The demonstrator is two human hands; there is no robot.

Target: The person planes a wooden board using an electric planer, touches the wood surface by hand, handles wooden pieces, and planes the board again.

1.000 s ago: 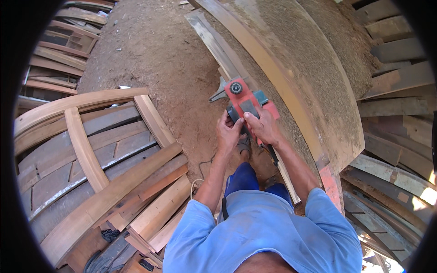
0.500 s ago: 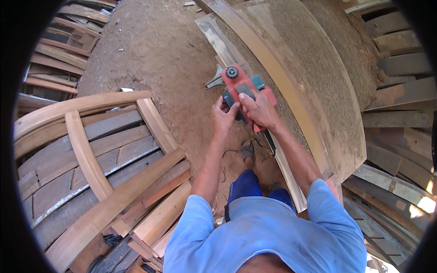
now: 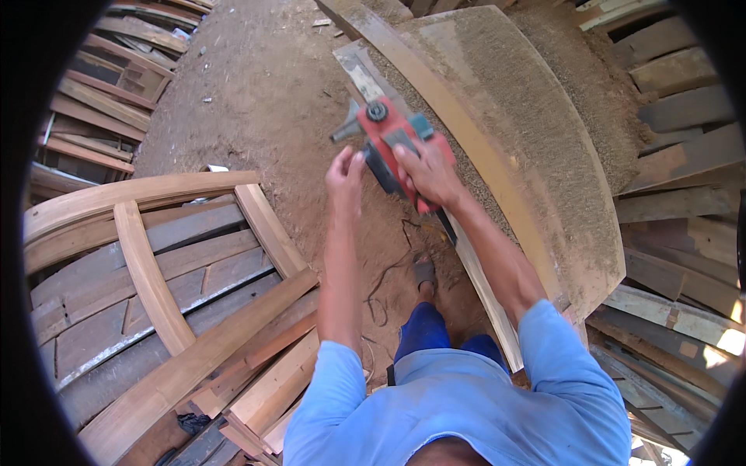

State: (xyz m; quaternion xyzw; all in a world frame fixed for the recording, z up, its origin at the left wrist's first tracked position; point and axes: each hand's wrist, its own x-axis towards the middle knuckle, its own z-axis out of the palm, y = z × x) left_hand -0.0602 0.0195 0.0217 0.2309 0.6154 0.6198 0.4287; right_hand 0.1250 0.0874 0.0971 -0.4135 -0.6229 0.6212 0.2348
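A red electric hand planer (image 3: 404,151), with a black front knob and a grey side outlet, is over a long narrow wooden board (image 3: 491,307). Wrapped round its rear handle is my right hand (image 3: 432,177). My left hand (image 3: 345,182) hangs in the air just left of the planer, apart from it, slightly blurred, with its fingers loosely apart and nothing in them. The board's far end (image 3: 364,78) shows beyond the tool, while its middle is hidden under the planer and my right arm.
A broad workbench top (image 3: 575,194) strewn with shavings lies to the right, with a long curved plank (image 3: 466,116) along its near side. On the left a wooden frame (image 3: 155,272) rests on stacked boards. A dark cord (image 3: 377,299) trails over the dirt floor near my foot.
My left hand has let go of the planer's side and moved left, away from it. The planer, still in my right hand, has shifted slightly left and forward.
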